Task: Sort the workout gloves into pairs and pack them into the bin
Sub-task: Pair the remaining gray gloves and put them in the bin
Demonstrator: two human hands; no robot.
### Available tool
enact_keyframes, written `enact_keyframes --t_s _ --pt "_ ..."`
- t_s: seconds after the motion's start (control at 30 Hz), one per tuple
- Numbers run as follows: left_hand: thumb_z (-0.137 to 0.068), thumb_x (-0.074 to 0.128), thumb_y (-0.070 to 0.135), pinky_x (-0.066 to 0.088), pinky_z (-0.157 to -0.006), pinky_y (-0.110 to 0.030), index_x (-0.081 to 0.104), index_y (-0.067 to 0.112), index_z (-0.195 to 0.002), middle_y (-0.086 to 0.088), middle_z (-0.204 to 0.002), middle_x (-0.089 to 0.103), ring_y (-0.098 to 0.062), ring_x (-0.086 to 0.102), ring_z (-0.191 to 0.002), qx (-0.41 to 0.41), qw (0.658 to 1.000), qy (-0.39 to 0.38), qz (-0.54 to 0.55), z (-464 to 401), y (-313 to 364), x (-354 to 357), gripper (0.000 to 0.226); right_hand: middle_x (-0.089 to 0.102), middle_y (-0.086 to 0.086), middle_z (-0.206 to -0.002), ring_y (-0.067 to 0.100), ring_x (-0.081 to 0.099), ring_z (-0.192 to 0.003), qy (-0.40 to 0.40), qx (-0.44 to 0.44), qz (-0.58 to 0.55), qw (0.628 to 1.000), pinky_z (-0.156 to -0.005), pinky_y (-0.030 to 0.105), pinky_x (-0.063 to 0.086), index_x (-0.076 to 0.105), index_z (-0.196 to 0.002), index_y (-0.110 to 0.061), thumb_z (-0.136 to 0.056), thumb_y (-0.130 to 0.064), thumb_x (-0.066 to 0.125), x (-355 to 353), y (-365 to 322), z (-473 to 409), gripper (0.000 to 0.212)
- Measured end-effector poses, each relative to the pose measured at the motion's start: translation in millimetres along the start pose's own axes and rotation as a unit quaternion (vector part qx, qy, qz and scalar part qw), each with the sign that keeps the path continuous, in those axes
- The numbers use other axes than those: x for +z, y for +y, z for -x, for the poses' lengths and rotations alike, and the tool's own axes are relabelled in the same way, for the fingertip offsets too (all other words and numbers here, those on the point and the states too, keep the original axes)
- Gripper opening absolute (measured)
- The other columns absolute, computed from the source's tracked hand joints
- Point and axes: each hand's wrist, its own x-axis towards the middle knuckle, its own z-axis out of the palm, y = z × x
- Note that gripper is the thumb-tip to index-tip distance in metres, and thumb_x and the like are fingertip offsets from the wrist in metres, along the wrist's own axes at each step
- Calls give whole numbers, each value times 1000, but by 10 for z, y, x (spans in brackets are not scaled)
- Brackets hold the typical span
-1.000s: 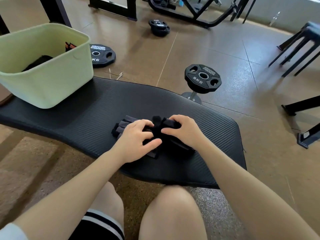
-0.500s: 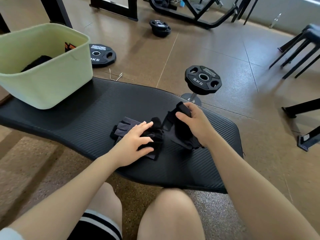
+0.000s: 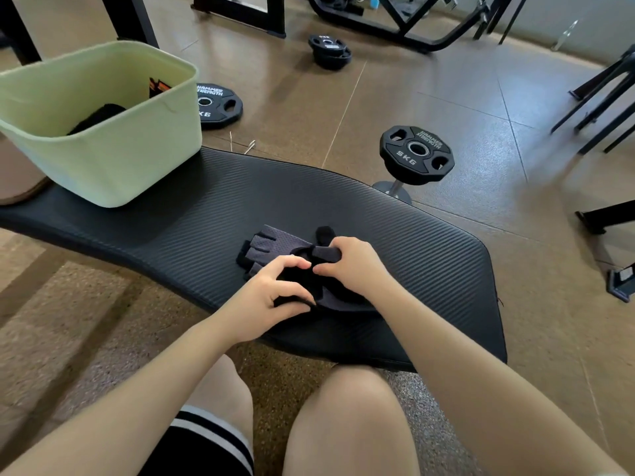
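Dark grey fingerless workout gloves (image 3: 275, 247) lie stacked on the black bench pad (image 3: 412, 255), finger ends pointing left. My left hand (image 3: 268, 300) curls its fingers and thumb around the near black part of the gloves. My right hand (image 3: 350, 266) pinches a grey strap of the top glove between thumb and fingers. The two hands hide much of the gloves. The pale green bin (image 3: 113, 166) stands on the pad's left end, with dark gloves (image 3: 99, 116) and an orange-and-black one (image 3: 158, 86) inside.
A 5 kg weight plate (image 3: 415, 154) on a short post stands just beyond the pad's far edge. Further plates (image 3: 216, 106) lie on the brown floor, with machine frames and stool legs (image 3: 601, 97) behind. My bare knees are below the pad's near edge.
My right hand, which had lifted one glove up to the right, has brought it back down onto the other. My left hand has curled round the stack.
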Motion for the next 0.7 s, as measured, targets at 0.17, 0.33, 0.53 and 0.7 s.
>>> enact_keyframes --t_s 0.17,0.33,0.53,0.7 --pt "-82 52 38 33 -100 -24 65 12 -99 10 -117 50 -10 47 -114 -35 997 60 -18 -149 79 81 34 56 7 -113 27 54 -104 -15 -3 68 998 -83 38 45 46 -111 -13 -80 -42 66 -47 84 3 47" --pt "-77 57 43 41 -94 -35 64 12 -96 1 -112 58 -17 54 -104 -49 994 78 -50 -276 77 159 37 61 10 -106 31 57 -98 -78 -43 142 986 -81 41 48 53 -106 -15 -96 -34 40 -187 120 -34 25" --pt "-68 77 29 45 -92 -40 55 15 -110 1 -110 58 -18 56 -103 -65 990 90 -90 -340 62 218 49 54 12 -121 30 52 -111 -42 34 78 995 -90 40 46 42 -125 -10 -71 -39 75 -271 123 -228 69" --pt "-68 77 34 46 -91 -42 56 14 -111 0 -110 59 -19 56 -103 -73 987 83 -119 -366 47 226 52 60 11 -119 26 56 -110 4 84 -117 990 -90 34 46 49 -126 -7 -76 -26 74 -220 196 -330 59"
